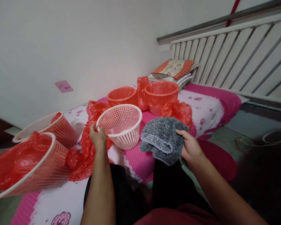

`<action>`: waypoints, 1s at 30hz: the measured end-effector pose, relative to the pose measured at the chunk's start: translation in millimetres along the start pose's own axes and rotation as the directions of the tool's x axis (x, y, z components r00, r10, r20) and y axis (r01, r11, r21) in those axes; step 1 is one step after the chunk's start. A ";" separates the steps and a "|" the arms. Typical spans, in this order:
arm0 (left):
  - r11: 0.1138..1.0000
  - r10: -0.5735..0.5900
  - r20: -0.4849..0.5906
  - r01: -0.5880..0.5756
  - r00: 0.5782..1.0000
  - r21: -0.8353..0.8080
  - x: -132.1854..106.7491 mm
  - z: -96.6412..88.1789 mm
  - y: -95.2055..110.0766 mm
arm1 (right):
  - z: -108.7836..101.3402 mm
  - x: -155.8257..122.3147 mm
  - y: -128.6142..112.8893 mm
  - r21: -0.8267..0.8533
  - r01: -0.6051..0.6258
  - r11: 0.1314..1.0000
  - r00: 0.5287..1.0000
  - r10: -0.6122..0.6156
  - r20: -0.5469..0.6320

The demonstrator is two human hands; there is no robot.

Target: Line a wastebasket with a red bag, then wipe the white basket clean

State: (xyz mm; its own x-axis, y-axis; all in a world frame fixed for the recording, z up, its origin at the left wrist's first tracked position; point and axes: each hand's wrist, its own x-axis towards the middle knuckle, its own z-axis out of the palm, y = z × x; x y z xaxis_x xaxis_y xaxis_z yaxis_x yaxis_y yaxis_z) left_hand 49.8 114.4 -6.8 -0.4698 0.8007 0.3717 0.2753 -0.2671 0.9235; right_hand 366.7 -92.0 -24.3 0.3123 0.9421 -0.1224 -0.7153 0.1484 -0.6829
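The left hand has its fingers closed on the rim of the basket at the bed edge, seemingly steadying its tilt, while at its 3 o'clock the right hand clasps a folded cloth.

On the bed, a mesh basket stands gripped at its rim by the left hand, with a folded cloth just right of it in the right hand. Two bag-lined baskets stand behind, and two tipped baskets lie at far left. Folded bedding is stacked in the far corner.
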 end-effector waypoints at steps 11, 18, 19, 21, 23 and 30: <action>0.788 0.611 0.263 -0.603 0.746 -0.121 -94.9 10.8 68.9 | 3.1 -1.0 12.7 -0.140 0.011 0.990 0.996 -0.022 -0.083; 0.790 0.543 0.812 -0.459 0.215 -0.407 -173.7 35.2 62.9 | 1.4 4.6 26.7 -0.216 0.040 0.976 0.987 -0.072 -0.142; 0.802 0.523 0.820 -0.459 0.231 -0.382 -175.2 36.5 60.4 | 0.5 5.0 27.0 -0.224 0.039 0.974 0.986 -0.074 -0.150; 0.819 0.496 0.829 -0.457 0.258 -0.347 -174.7 37.2 58.6 | -0.7 5.3 27.0 -0.242 0.042 0.969 0.985 -0.080 -0.152; 0.829 0.484 0.839 -0.437 0.250 -0.349 -173.1 36.3 60.2 | -0.9 5.1 26.8 -0.259 0.066 0.964 0.985 -0.105 -0.139; 0.863 0.453 0.840 -0.382 0.297 -0.331 -174.8 34.9 62.8 | -5.5 6.3 31.0 -0.336 0.069 0.939 0.989 -0.110 -0.104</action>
State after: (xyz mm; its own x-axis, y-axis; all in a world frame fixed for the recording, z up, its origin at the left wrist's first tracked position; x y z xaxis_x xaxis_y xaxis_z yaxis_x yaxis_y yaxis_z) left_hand 178.5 -23.6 -17.1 0.6905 0.5670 0.4492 0.1392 -0.7135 0.6867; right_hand 349.9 -83.1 -50.2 0.4521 0.8838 -0.1205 -0.4406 0.1038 -0.8917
